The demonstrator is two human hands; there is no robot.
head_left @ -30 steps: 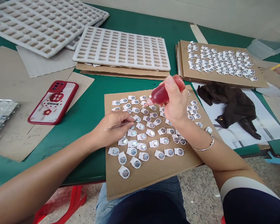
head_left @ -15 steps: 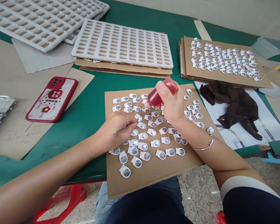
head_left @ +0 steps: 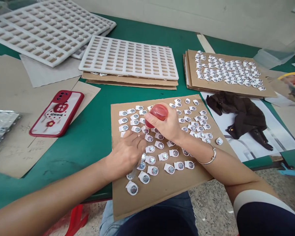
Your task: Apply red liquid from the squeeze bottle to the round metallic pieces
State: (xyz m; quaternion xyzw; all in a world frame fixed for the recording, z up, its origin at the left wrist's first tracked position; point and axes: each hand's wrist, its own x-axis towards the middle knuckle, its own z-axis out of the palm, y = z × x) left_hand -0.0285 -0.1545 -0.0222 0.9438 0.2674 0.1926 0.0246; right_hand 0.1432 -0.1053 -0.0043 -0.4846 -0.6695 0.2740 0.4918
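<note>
My right hand is wrapped round a red translucent squeeze bottle, tipped bottom-up over the cardboard sheet; its nozzle is hidden. Close beside it, my left hand is closed in a pinch on a thin, pale metal tool that looks like tweezers. The tool's tip is hidden by the fingers. Many small white tabs, each with a round silver disc, lie in loose rows on the sheet. Some of them sit under and around both hands.
White slotted trays lie at the back, one on stacked cardboard. More tabs cover a cardboard stack at the right. A red-cased phone lies left, a dark cloth right. The cardboard's front edge overhangs the green table.
The bottle has moved left and tilted so its base faces me more. My left hand has turned, swinging the tool's rear end downward. The whole view has shifted slightly.
</note>
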